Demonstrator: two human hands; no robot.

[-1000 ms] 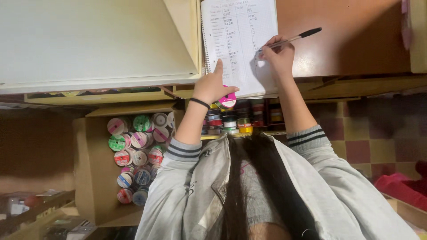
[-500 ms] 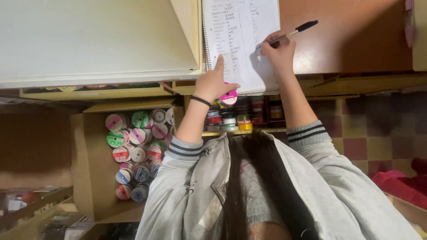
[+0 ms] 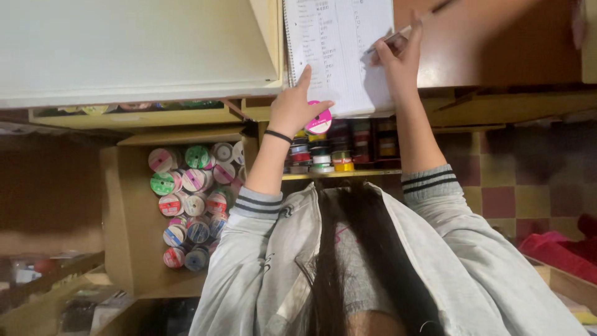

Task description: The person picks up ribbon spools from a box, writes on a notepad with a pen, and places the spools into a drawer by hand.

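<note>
A: At 12 o'clock, on the brown wooden desk (image 3: 497, 43), a white spiral-bound notebook w/ handwritten columns (image 3: 339, 50) lies open. Right hand (image 3: 398, 56)?

B: Closed round a slim pen w/ dark cap (image 3: 398, 38), tip on the page's right side, approx. 1 o'clock from the left hand (image 3: 292, 112).

A: And the left?

B: Index finger (image 3: 304, 78) stretched out, pressed on the page's lower left; other fingers curled over a small pink round spool (image 3: 319, 121), at the notebook's bottom edge.

A: Anything below?

B: At 6 o'clock of the notebook, a shelf of stacked coloured ribbon rolls (image 3: 323, 158). At 8 o'clock, an open cardboard box (image 3: 121, 218) packed w/ more ribbon spools (image 3: 189, 205), green, pink, red, blue.
</note>
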